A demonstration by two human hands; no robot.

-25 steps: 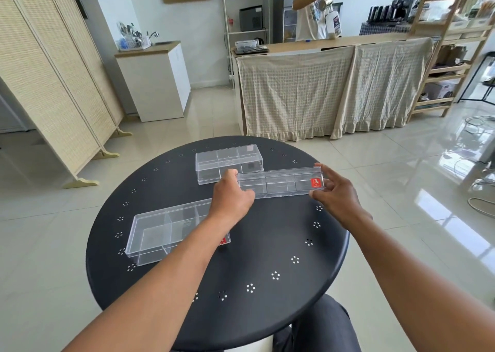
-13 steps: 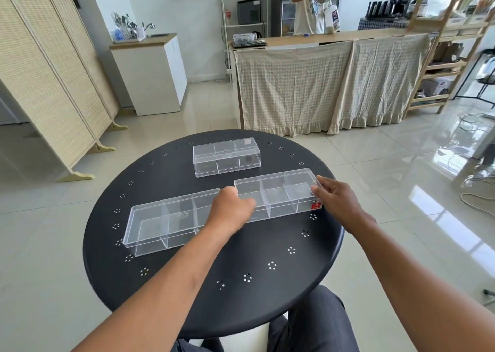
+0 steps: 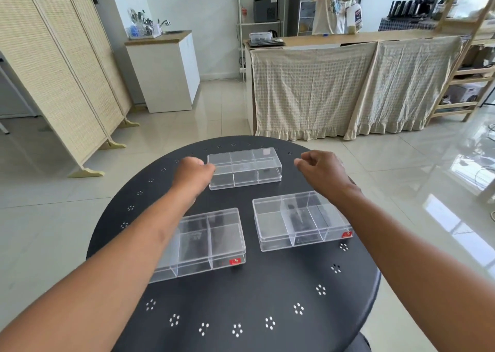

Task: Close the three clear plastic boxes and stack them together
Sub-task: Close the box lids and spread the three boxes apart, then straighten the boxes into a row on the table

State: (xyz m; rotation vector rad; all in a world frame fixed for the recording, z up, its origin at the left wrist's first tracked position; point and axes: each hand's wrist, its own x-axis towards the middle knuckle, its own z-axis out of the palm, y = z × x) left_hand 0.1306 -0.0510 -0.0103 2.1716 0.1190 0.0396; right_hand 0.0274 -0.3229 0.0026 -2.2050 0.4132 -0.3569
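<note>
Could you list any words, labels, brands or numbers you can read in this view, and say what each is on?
No text can be read.
Red sticker on the near left clear box: white mark, too small to read.
Red sticker on the near right clear box: too small to read.
Label on the white bottle on the far counter: blurred.
</note>
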